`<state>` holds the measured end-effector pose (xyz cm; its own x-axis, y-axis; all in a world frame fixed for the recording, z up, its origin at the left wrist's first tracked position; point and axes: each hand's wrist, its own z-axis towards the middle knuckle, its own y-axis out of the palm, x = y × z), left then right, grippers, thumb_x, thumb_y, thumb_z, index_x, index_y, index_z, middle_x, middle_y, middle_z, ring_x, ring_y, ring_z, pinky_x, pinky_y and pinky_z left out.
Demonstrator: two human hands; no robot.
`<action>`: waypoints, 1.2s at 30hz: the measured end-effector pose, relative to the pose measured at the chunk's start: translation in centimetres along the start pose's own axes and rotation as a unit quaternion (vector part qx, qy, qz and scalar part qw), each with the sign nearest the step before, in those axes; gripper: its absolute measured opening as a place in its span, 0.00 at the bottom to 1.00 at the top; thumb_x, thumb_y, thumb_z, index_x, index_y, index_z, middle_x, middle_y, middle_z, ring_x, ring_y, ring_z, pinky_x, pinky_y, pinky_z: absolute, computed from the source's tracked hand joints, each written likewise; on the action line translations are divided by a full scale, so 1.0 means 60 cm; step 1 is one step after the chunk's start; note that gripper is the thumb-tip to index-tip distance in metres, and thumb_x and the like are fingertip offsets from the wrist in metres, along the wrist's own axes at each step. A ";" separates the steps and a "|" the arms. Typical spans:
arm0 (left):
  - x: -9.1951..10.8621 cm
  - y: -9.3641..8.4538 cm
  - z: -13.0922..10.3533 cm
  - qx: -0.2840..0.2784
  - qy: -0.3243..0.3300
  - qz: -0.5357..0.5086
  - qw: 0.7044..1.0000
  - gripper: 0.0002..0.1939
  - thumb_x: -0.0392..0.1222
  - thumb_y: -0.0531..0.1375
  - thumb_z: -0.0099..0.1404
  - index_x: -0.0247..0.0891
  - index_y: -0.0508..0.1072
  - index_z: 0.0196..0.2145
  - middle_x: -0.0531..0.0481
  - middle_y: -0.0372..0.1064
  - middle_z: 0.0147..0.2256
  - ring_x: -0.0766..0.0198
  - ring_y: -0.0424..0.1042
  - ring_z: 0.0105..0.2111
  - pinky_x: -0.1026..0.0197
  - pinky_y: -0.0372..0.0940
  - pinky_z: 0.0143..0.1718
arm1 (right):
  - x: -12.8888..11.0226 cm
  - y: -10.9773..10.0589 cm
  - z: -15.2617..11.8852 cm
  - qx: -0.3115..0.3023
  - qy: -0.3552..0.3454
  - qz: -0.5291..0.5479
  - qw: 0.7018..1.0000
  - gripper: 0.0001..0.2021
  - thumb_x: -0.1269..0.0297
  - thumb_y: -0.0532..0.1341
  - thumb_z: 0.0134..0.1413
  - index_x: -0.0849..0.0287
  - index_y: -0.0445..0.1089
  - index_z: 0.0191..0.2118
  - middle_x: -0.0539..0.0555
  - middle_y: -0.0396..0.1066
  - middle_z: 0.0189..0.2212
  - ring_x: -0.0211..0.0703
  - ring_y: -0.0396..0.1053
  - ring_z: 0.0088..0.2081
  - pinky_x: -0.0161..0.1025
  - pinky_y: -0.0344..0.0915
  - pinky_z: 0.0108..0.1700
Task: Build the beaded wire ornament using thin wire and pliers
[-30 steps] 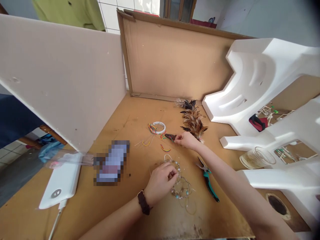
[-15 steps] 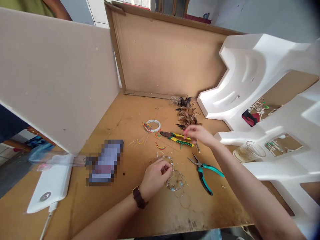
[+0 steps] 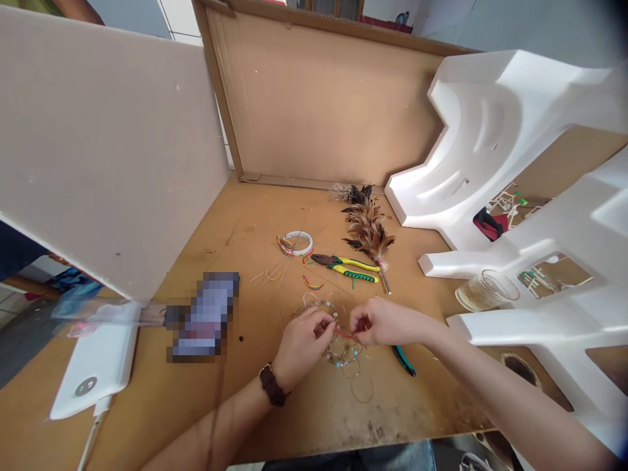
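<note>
My left hand point(image 3: 305, 337), with a dark watch strap on its wrist, is closed in a pinch at the edge of a beaded wire piece point(image 3: 342, 362). The wire piece has loops with clear and light blue beads and lies on the table below the fingers. Close by on the right, my right hand point(image 3: 383, 322) is closed on a thin red strand point(image 3: 346, 335) that stretches toward the left fingertips. Whether the left fingers also grip the strand I cannot tell. Teal-handled pliers point(image 3: 405, 362) are mostly hidden under my right forearm.
Farther back lie yellow-green pliers point(image 3: 366, 268), a white ring point(image 3: 308, 245) with colored strands, and a brown feather bundle point(image 3: 367, 229). A phone point(image 3: 206, 314) and a white power bank point(image 3: 101, 366) are left. Right stand a glass point(image 3: 483, 291) and white foam point(image 3: 426, 196).
My right hand has come back from beside the yellow-green pliers to my left hand, and a red strand now shows in it. My right forearm now covers most of the teal pliers.
</note>
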<state>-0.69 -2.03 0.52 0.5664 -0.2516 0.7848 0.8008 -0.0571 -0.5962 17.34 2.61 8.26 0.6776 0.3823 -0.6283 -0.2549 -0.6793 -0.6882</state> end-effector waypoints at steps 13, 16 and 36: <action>0.001 -0.002 0.001 -0.011 0.001 0.002 1.000 0.07 0.37 0.52 0.60 0.38 0.70 0.29 0.51 0.65 0.27 0.66 0.63 0.28 0.66 0.55 0.27 | -0.032 0.026 0.041 0.065 0.041 -0.329 0.941 0.08 0.65 0.56 0.46 0.56 0.72 0.29 0.54 0.73 0.29 0.43 0.69 0.31 0.34 0.52 0.27; 0.000 -0.003 0.000 -0.014 -0.001 0.003 1.000 0.08 0.37 0.52 0.61 0.38 0.70 0.29 0.51 0.64 0.27 0.66 0.63 0.28 0.65 0.56 0.28 | -0.025 0.045 0.042 0.103 0.022 -0.335 0.936 0.07 0.65 0.55 0.49 0.58 0.71 0.30 0.54 0.71 0.30 0.41 0.67 0.31 0.35 0.52 0.29; -0.002 -0.014 0.002 -0.057 0.064 0.072 0.994 0.10 0.35 0.49 0.62 0.38 0.70 0.32 0.49 0.66 0.32 0.65 0.65 0.31 0.65 0.58 0.33 | 0.010 0.108 0.029 0.301 -0.022 -0.267 0.915 0.08 0.66 0.55 0.55 0.59 0.69 0.28 0.53 0.67 0.26 0.41 0.58 0.34 0.40 0.45 0.36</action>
<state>-1.39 -1.86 0.93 0.6378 -0.3855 0.6668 0.6821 -0.1193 -0.7215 14.87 -0.46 2.81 0.7920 0.5923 -0.1484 -0.2380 0.0757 -0.9683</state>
